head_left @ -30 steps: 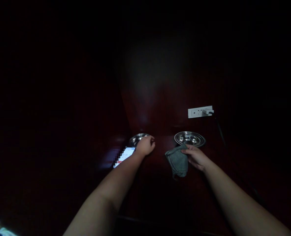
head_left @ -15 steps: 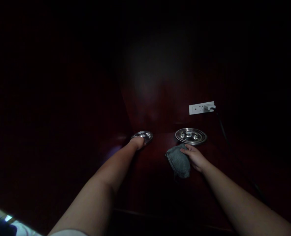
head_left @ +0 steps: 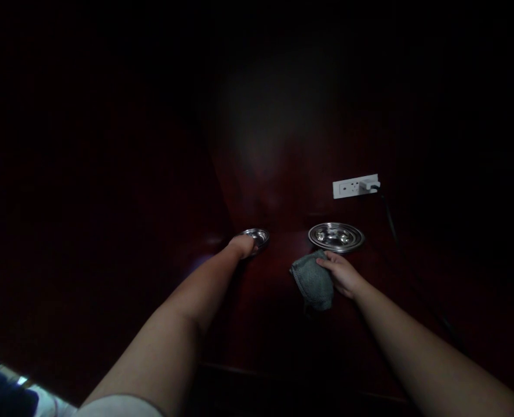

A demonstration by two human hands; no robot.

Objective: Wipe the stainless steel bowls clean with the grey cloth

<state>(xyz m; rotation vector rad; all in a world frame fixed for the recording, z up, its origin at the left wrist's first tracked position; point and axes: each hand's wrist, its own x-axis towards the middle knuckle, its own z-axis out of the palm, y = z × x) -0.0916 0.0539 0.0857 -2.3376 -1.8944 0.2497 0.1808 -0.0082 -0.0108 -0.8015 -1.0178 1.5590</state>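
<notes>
A small shiny steel bowl (head_left: pixel 260 236) stands at the back left of the dark red surface. My left hand (head_left: pixel 243 245) is closed on its near rim, and some of the fingers are hidden. A folded grey-green cloth (head_left: pixel 313 281) hangs from my right hand (head_left: pixel 342 275), pinched between thumb and fingers. Just behind that hand rests a wider steel dish (head_left: pixel 335 236) with a broad rim, seemingly stacked with another. The cloth is in front of this dish, close to its near edge.
On the back wall is a white socket panel (head_left: pixel 347 188) with a white plug (head_left: pixel 368 184) in it. A dark cable (head_left: pixel 391 220) runs down from the plug to the right. Dark red panels enclose the left and back; much of the scene is deep in shadow.
My left hand has shifted slightly, its fingers now at the bowl's near rim rather than over its inside. The right hand keeps the cloth in nearly the same spot. The view has tilted slightly.
</notes>
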